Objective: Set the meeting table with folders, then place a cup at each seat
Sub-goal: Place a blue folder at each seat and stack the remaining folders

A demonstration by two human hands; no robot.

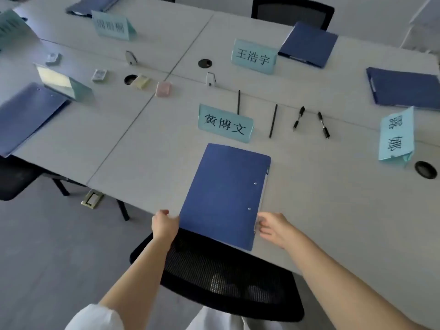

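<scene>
Grey-white meeting table (309, 186) fills your view, made of joined desks with dark cable holes, and a black mesh chair (221, 277) sits tucked in just below you. You have a blue folder (226, 194) lying at the near seat, in front of the name card (225, 123), with its near end overhanging the table edge above the chair. Your left hand (164, 225) pinches the folder's near left corner; your right hand (273, 228) rests with loosely spread fingers against its near right edge, so I judge you are squaring it up rather than carrying it.

Counting folders, I see five blue ones: this one, one at far left (26, 117), one at the top (92, 4), and two at right (308, 45) (402, 88). Six name cards show. Two black pencils and two pens lie beyond the near card. No cup is anywhere in view, so the folder stage looks close to done and the cups are all left to place.
</scene>
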